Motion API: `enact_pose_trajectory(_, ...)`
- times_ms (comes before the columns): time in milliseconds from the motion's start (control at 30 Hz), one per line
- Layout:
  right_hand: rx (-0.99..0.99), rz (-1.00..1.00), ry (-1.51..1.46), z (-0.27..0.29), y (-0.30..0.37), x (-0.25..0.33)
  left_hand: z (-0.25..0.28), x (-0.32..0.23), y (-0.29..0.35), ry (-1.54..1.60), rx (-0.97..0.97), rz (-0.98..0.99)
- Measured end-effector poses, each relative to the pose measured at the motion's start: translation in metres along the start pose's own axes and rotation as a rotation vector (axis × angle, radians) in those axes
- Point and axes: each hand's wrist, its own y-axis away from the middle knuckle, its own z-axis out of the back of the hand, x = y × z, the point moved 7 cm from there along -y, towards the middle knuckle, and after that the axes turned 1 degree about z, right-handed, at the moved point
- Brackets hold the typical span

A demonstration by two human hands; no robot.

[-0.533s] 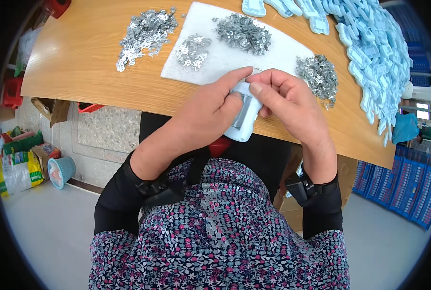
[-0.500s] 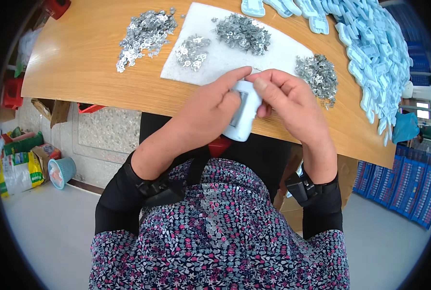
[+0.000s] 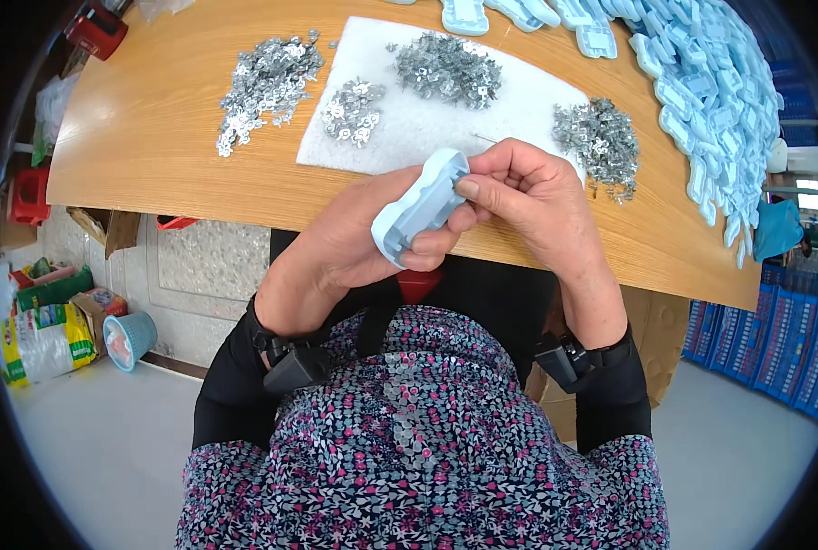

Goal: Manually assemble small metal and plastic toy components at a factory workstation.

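Note:
My left hand (image 3: pixel 349 225) is wrapped round a light blue plastic shell (image 3: pixel 420 209), a casing half with wavy sides, tilted so that its hollow inside with ribs shows. At the shell's upper right end, the thumb and fingers of my right hand (image 3: pixel 546 206) are pinched together. Whatever they hold is too small or hidden to make out. A thin needle-like metal piece (image 3: pixel 485 138) pokes out just above my right fingers. Beyond my hands, a white foam sheet (image 3: pixel 409 137) carries a dark heap of small metal parts (image 3: pixel 450 71) and a smaller, shinier heap (image 3: pixel 353 112).
More small metal pieces lie in a heap (image 3: pixel 271 87) on the wooden table (image 3: pixel 180 137) at left and in another heap (image 3: pixel 599 142) at the sheet's right edge. A big pile of light blue shells (image 3: pixel 702 101) covers the right side. A red container (image 3: pixel 95 29) stands far left.
The shell has been turned over, from its outer face with a window to its hollow inside, and moved slightly left. My right fingers have shifted from its top end to its inner edge.

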Motion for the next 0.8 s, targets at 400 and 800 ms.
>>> enact_pose_trajectory(400, 0.008, -0.047, 0.059, 0.001, 0.005, -0.002, -0.004, 0.005, 0.004, -0.014, -0.023, 0.041)
enact_pose_trajectory(800, -0.234, 0.311, 0.819, 0.018, -0.03, 0.035, 0.006, -0.048, 0.042, -0.207, -0.357, -0.255)
